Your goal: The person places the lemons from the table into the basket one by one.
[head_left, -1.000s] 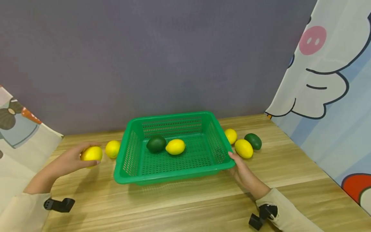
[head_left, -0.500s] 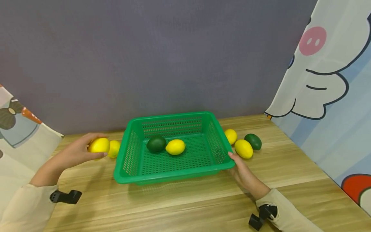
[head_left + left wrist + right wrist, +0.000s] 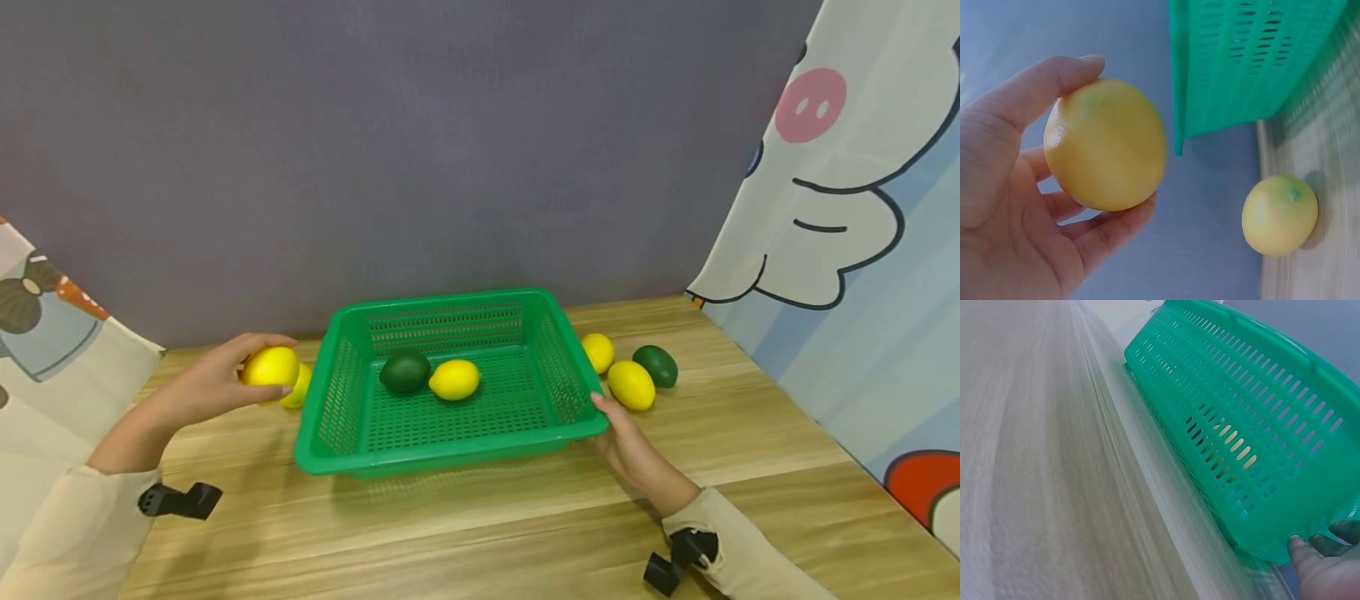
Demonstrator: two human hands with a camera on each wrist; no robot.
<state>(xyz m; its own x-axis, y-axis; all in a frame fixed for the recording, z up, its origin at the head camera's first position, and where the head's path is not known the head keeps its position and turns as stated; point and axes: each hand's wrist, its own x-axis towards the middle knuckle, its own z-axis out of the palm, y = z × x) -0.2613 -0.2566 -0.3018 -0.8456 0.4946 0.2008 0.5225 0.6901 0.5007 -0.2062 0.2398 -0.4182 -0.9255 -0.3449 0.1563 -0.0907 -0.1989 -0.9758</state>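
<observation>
My left hand (image 3: pixel 213 385) grips a yellow lemon (image 3: pixel 270 365) (image 3: pixel 1105 144) in the air just left of the green basket (image 3: pixel 450 446) (image 3: pixel 1241 62). A second lemon (image 3: pixel 301 387) (image 3: pixel 1279 215) lies on the table beneath it, partly hidden in the head view. Inside the basket lie a dark green lime (image 3: pixel 404 372) and a yellow lemon (image 3: pixel 453 379). My right hand (image 3: pixel 624 437) (image 3: pixel 1322 569) holds the basket's near right corner (image 3: pixel 1285 550), fingers curled at its rim.
Right of the basket on the wooden table (image 3: pixel 525 525) lie two lemons (image 3: pixel 597 352) (image 3: pixel 631 384) and a dark green lime (image 3: pixel 656 365). A grey wall stands behind. Printed cloths hang at the left (image 3: pixel 45 333) and the right (image 3: pixel 847 250).
My left hand has lifted the lemon and carried it right, toward the basket's left wall, now over the other lemon. The right hand and basket have stayed put.
</observation>
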